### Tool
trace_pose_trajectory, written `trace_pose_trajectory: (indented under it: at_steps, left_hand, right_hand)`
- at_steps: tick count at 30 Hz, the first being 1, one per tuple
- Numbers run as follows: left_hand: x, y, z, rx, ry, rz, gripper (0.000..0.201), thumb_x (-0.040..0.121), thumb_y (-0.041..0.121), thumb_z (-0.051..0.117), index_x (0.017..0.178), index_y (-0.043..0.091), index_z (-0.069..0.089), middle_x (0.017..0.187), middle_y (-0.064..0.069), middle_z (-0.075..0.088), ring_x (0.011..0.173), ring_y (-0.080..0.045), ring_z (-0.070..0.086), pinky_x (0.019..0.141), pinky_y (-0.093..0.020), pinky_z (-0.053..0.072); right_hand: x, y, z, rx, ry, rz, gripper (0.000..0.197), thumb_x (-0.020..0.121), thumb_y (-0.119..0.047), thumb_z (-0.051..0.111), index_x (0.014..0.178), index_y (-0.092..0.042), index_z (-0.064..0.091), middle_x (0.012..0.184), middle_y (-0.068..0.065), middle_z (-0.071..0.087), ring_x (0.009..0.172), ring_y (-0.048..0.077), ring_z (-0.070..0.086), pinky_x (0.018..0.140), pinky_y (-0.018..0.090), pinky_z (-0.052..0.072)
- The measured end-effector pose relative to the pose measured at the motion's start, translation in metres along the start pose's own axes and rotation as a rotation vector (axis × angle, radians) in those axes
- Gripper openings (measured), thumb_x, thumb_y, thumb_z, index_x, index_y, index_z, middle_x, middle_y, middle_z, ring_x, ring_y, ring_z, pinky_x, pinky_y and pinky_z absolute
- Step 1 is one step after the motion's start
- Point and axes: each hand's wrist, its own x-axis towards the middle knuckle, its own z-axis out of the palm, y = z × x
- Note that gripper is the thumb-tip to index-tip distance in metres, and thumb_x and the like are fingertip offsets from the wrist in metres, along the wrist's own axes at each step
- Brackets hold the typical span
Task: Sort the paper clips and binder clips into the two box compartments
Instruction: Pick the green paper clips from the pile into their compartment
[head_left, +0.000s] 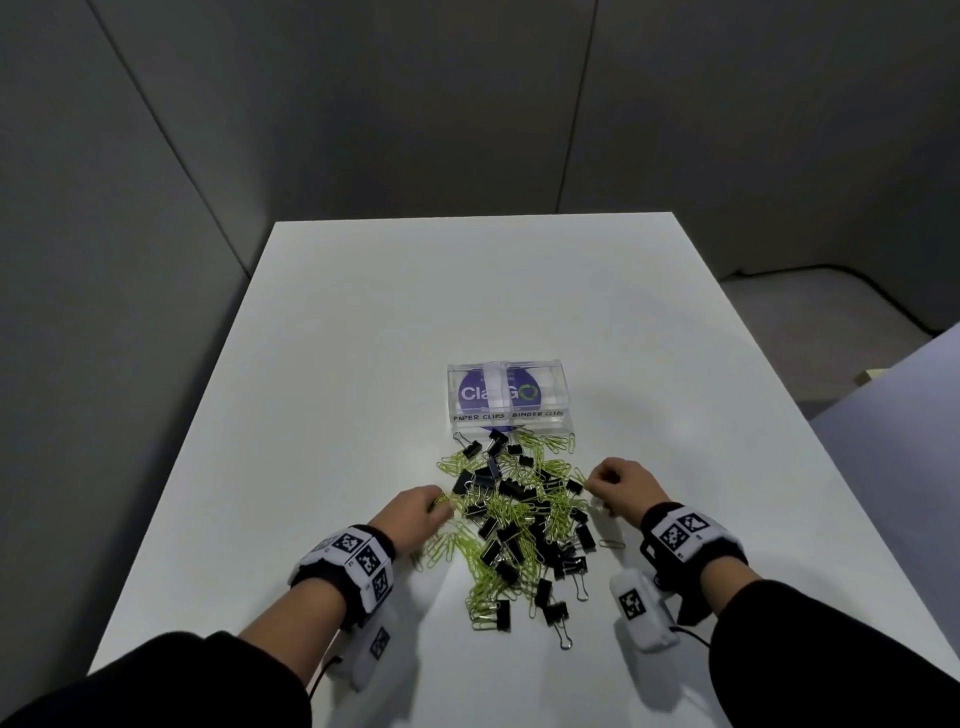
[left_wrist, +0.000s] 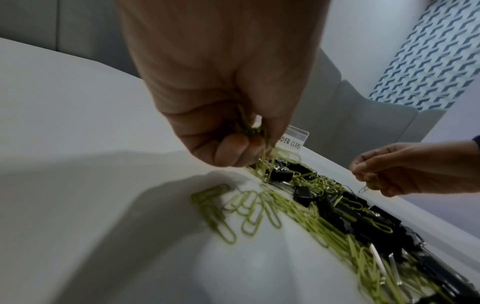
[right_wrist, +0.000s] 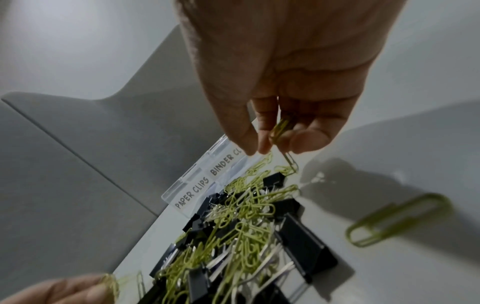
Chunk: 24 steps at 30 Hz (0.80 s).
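Observation:
A mixed pile of yellow-green paper clips (head_left: 511, 512) and black binder clips (head_left: 514, 488) lies on the white table (head_left: 363, 338) in front of a clear two-compartment box (head_left: 506, 397) labelled PAPER CLIPS on the left and BINDER CLIPS on the right. My left hand (head_left: 418, 509) is at the pile's left edge, and its fingers pinch a bunch of paper clips (left_wrist: 253, 131). At the right edge my right hand (head_left: 618, 480) pinches paper clips (right_wrist: 281, 128) between thumb and fingers. Both compartments look empty.
Loose paper clips (left_wrist: 226, 211) lie left of the pile, and one paper clip (head_left: 612, 544) lies alone to its right. Grey partition walls stand behind and left of the table. Bare tabletop stretches beyond the box and on both sides.

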Motion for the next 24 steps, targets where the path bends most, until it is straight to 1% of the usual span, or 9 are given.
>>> trace_pose_trajectory:
  at_steps: [3,6,10,12,15,17,19,21,24]
  left_hand:
    - [0.001,0.0,-0.002,0.0,0.006,-0.007,0.036,0.1,0.031,0.036,0.064,0.025,0.039,0.065,0.007,0.045,0.059,-0.005,0.041,0.062,-0.023,0.036]
    - [0.002,0.0,-0.003,-0.029,0.008,-0.011,0.038,0.099,0.034,0.036,0.063,0.024,0.039,0.062,0.007,0.042,0.057,-0.007,0.039,0.057,-0.019,0.033]
    - [0.006,-0.001,-0.006,-0.073,0.042,0.004,0.036,0.097,0.033,0.043,0.062,0.024,0.044,0.06,0.01,0.046,0.056,-0.006,0.043,0.055,-0.015,0.034]
    - [0.009,-0.001,-0.005,-0.155,0.062,-0.003,0.031,0.097,0.028,0.044,0.067,0.024,0.051,0.062,0.009,0.057,0.062,-0.012,0.055,0.058,-0.014,0.039]
    - [0.011,0.002,-0.008,-0.334,0.071,-0.055,0.027,0.099,0.024,0.042,0.077,0.015,0.056,0.058,0.003,0.061,0.062,-0.019,0.056,0.054,-0.02,0.044]
    - [0.012,0.004,-0.012,-0.288,0.076,-0.047,0.028,0.1,0.026,0.039,0.078,0.017,0.054,0.057,0.004,0.059,0.056,-0.012,0.056,0.054,-0.016,0.043]
    - [0.014,0.004,-0.017,-0.163,0.122,-0.033,0.032,0.1,0.029,0.035,0.074,0.021,0.05,0.059,0.007,0.055,0.053,-0.006,0.051,0.054,-0.017,0.038]
    - [0.016,0.002,-0.018,-0.103,0.146,-0.047,0.034,0.101,0.031,0.033,0.071,0.022,0.048,0.062,0.007,0.05,0.055,-0.005,0.046,0.055,-0.018,0.035]
    - [0.018,-0.003,-0.014,-0.119,0.145,-0.075,0.036,0.1,0.03,0.034,0.068,0.023,0.047,0.063,0.006,0.049,0.056,-0.008,0.046,0.056,-0.019,0.035]
  right_hand:
    - [0.004,-0.001,0.002,-0.07,-0.013,-0.023,0.011,0.09,-0.008,0.05,0.079,-0.011,0.053,0.067,0.0,0.054,0.054,0.013,0.048,0.049,0.02,0.042]
    - [0.011,-0.006,-0.001,-0.061,0.009,-0.022,0.011,0.093,-0.008,0.045,0.088,-0.008,0.055,0.064,0.001,0.054,0.052,0.014,0.049,0.051,0.021,0.043]
    - [0.027,-0.015,-0.005,-0.073,0.056,-0.068,0.017,0.089,0.003,0.046,0.095,-0.002,0.062,0.083,0.008,0.06,0.065,0.019,0.056,0.079,0.037,0.052]
    - [0.035,-0.021,-0.004,-0.069,0.082,-0.085,0.018,0.09,0.002,0.047,0.095,-0.002,0.063,0.09,0.012,0.062,0.072,0.022,0.058,0.082,0.037,0.052]
    - [0.044,-0.031,0.002,-0.084,0.073,-0.1,0.019,0.091,-0.001,0.047,0.1,-0.004,0.063,0.104,0.018,0.066,0.085,0.027,0.062,0.085,0.036,0.05]
    - [0.048,-0.034,0.009,-0.207,-0.007,-0.125,0.025,0.089,-0.003,0.051,0.113,-0.004,0.061,0.117,0.016,0.062,0.104,0.027,0.059,0.095,0.033,0.046]
    - [0.048,-0.033,0.017,-0.407,-0.107,-0.168,0.033,0.087,-0.005,0.053,0.12,-0.008,0.056,0.125,0.014,0.053,0.113,0.027,0.053,0.099,0.032,0.043]
    - [0.045,-0.029,0.021,-0.558,-0.115,-0.243,0.035,0.088,-0.004,0.052,0.122,-0.011,0.054,0.126,0.013,0.048,0.115,0.027,0.047,0.1,0.033,0.041]
    - [0.041,-0.023,0.027,-0.622,-0.053,-0.358,0.032,0.09,-0.006,0.05,0.121,-0.012,0.054,0.124,0.01,0.049,0.112,0.027,0.047,0.097,0.032,0.043]
